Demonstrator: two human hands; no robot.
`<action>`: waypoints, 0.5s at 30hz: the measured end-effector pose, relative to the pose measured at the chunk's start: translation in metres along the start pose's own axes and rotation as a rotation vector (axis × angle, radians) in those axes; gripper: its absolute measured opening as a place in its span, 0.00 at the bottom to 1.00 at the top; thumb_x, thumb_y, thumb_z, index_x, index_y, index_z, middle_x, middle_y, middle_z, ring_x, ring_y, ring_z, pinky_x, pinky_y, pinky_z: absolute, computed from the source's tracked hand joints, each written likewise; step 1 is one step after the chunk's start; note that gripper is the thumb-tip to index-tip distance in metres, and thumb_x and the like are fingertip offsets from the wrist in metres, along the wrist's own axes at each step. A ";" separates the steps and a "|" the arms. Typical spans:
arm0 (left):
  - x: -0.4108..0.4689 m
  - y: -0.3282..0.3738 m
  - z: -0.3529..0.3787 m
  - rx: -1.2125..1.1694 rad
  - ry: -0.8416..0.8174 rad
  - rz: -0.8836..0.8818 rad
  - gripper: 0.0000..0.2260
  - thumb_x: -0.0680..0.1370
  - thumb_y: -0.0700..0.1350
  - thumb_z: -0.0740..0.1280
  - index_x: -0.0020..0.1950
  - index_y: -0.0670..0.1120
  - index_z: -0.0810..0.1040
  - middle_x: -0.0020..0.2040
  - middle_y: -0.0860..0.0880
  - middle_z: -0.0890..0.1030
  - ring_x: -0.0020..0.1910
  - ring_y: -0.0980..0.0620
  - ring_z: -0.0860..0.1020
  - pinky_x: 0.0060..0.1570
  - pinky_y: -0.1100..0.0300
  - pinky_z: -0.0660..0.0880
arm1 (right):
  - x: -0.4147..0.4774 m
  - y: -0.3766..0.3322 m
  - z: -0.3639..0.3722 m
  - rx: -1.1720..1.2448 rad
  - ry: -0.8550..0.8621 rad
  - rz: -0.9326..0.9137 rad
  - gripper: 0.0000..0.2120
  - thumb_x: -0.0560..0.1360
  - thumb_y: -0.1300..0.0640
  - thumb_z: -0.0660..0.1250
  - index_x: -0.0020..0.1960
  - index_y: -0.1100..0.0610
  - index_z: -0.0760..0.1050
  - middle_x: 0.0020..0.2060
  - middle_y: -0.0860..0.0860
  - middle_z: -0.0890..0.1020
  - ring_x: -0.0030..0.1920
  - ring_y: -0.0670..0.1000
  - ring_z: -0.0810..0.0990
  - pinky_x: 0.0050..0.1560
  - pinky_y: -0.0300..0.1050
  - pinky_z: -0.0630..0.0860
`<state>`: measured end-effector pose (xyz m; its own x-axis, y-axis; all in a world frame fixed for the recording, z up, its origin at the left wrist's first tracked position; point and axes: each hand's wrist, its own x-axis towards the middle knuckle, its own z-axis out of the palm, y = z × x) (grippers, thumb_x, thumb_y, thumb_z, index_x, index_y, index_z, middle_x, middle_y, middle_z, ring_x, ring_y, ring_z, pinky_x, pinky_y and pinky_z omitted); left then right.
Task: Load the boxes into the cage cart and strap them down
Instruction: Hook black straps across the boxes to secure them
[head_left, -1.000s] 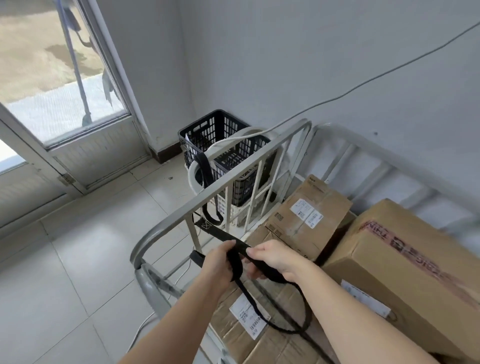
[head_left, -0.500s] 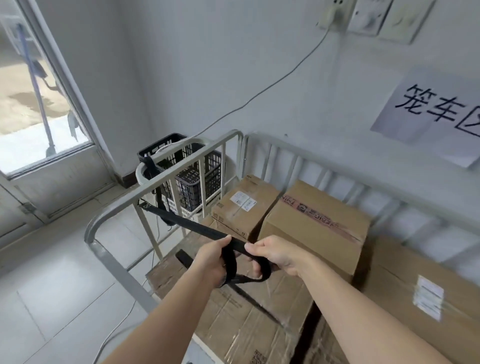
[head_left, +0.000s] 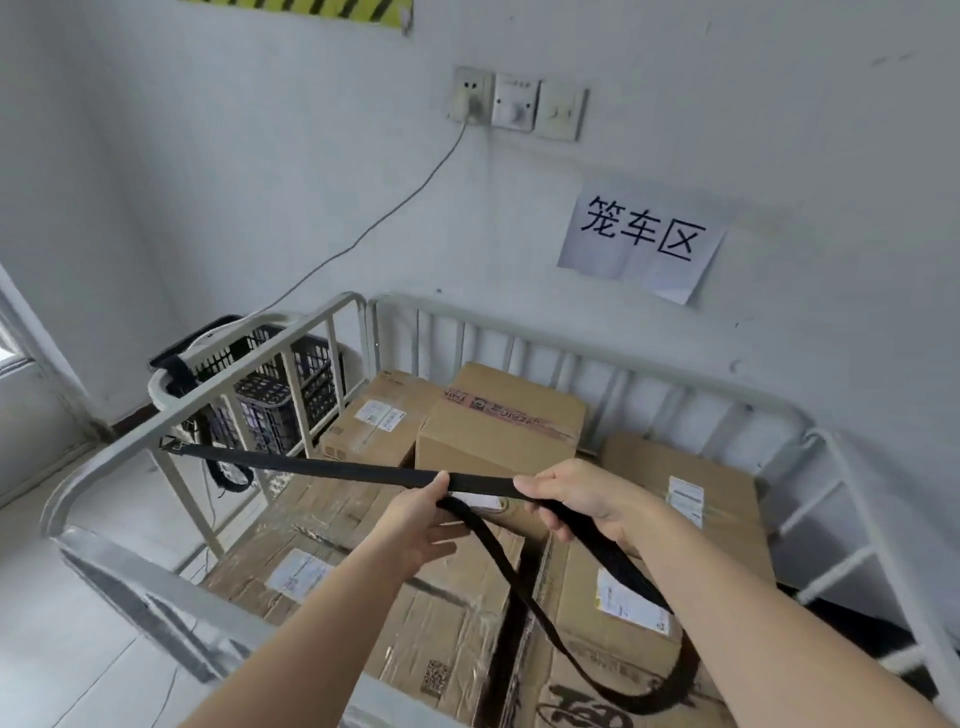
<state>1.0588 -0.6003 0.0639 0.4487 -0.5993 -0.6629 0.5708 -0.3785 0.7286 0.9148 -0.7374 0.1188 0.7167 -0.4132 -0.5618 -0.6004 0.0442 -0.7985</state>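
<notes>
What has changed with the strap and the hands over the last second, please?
The hands have moved apart: the right hand has drawn the black strap rightward across the boxes, so it runs longer and straighter from the cart's left rail. The left hand still pinches it. The boxes have not moved.

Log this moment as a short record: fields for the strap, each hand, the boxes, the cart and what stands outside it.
strap: black strap hooked at the cart's left rail, running taut to the hands; slack loop hangs over the near boxes
left hand: left hand pinching the strap
right hand: right hand closed around the strap
boxes: cardboard boxes inside the cart, not yet strapped across
cart: cage cart with grey metal rails, against the wall
outside: black plastic crate beyond the left rail
</notes>
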 end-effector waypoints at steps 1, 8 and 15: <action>-0.006 -0.001 0.005 0.033 -0.022 0.004 0.19 0.82 0.54 0.59 0.62 0.39 0.74 0.54 0.38 0.81 0.51 0.41 0.81 0.54 0.47 0.75 | -0.010 0.003 -0.003 0.003 0.014 -0.001 0.15 0.79 0.52 0.67 0.38 0.60 0.75 0.23 0.51 0.72 0.24 0.48 0.68 0.25 0.38 0.67; -0.050 0.010 0.044 0.889 0.174 0.347 0.18 0.80 0.54 0.61 0.40 0.42 0.80 0.33 0.48 0.83 0.32 0.49 0.80 0.35 0.57 0.77 | -0.066 0.025 -0.022 -0.031 0.122 -0.085 0.12 0.77 0.52 0.69 0.37 0.57 0.76 0.26 0.51 0.77 0.24 0.48 0.71 0.29 0.41 0.70; -0.070 0.005 0.112 1.406 0.006 0.758 0.13 0.82 0.54 0.56 0.55 0.53 0.79 0.52 0.52 0.79 0.55 0.49 0.74 0.55 0.52 0.61 | -0.105 0.042 -0.052 -0.012 0.197 -0.164 0.11 0.72 0.54 0.74 0.37 0.58 0.75 0.23 0.50 0.73 0.25 0.49 0.68 0.31 0.41 0.69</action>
<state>0.9529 -0.6392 0.1336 0.3256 -0.9414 -0.0883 -0.8328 -0.3297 0.4447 0.7960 -0.7400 0.1554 0.7225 -0.5831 -0.3714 -0.4870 -0.0479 -0.8721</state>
